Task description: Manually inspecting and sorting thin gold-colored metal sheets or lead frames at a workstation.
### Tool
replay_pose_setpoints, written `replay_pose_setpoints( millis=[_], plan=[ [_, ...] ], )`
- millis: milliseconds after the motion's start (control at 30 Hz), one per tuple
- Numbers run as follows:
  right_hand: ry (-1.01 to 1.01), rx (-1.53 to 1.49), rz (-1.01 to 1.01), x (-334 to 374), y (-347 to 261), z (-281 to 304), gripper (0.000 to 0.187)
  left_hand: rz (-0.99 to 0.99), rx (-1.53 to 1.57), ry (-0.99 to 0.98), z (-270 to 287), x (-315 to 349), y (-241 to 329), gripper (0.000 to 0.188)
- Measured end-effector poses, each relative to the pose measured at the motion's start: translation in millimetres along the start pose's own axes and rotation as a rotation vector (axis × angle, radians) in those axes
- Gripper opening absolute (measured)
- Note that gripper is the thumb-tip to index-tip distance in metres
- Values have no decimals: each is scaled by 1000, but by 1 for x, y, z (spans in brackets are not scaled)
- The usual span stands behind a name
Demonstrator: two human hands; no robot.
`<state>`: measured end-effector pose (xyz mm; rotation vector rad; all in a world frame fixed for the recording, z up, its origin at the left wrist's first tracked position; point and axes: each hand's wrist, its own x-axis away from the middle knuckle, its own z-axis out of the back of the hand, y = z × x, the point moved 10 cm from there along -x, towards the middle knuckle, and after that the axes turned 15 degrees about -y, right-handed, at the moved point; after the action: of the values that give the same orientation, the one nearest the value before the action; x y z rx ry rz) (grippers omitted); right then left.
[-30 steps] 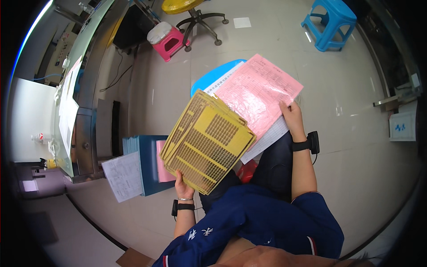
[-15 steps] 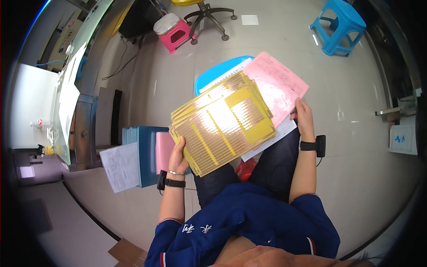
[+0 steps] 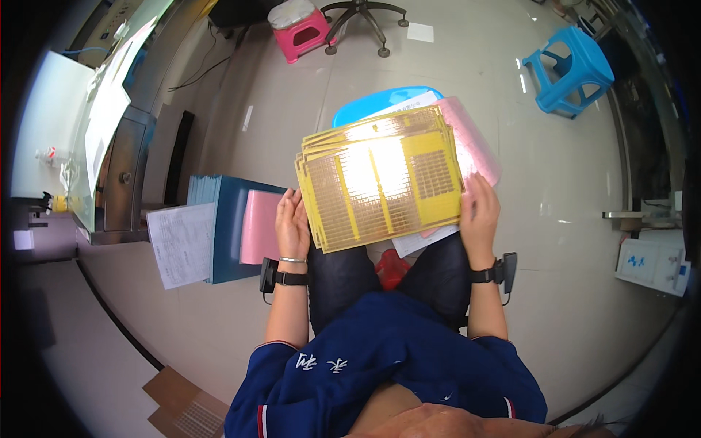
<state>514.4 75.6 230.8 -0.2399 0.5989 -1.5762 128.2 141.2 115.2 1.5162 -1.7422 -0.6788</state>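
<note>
A fanned, uneven stack of yellow, copper-patterned circuit board panels (image 3: 343, 208) lies in front of me, glaring with reflected light. Under it a pink sheet (image 3: 475, 146) sticks out at the right, its side curving up, and white paper (image 3: 427, 239) peeks out below. My left hand (image 3: 292, 223) is at the stack's left edge, fingers stretched upward, palm turned toward the panels. At the opposite edge is my right hand (image 3: 480, 219), its fingers extended along the boards' side and over the pink sheet. A blue stool top (image 3: 350, 111) shows beneath the far side of the pile.
Left of my legs stand blue folders (image 3: 230, 233) with a pink sheet and a printed white sheet. A steel-fronted bench (image 3: 120, 171) runs along the left. Farther off are a pink stool (image 3: 301, 35), a wheeled chair base (image 3: 359, 13) and a blue stool (image 3: 573, 73).
The panels have turned more level and shifted slightly right. My left hand's thumb has come off their top, and my right hand has moved in to their right edge.
</note>
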Motion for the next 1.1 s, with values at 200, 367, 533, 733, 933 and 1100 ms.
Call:
replay_pose_setpoints(
  millis=[200, 367, 533, 733, 933, 1100],
  plan=[
    [-259, 241, -27, 21, -42, -39, 50, 135, -336, -12, 1, 38, 12, 31],
    [-324, 222, 20, 28, -52, -46, 52, 199, -633, -4, -14, 53, 25, 26],
    [-322, 229, -1, 29, -49, -48, 51, -126, -1143, -81, -62, 56, 64, 25],
    [-324, 186, 8, 28, -50, -50, 50, -134, -1008, -74, -58, 61, 64, 24],
    [-302, 79, 6, 28, -47, -47, 46, 102, -127, -56, -42, 58, 25, 25],
    [-222, -203, -19, 22, -29, -33, 41, 87, 11, -134, -44, 58, 20, 26]
  ],
)
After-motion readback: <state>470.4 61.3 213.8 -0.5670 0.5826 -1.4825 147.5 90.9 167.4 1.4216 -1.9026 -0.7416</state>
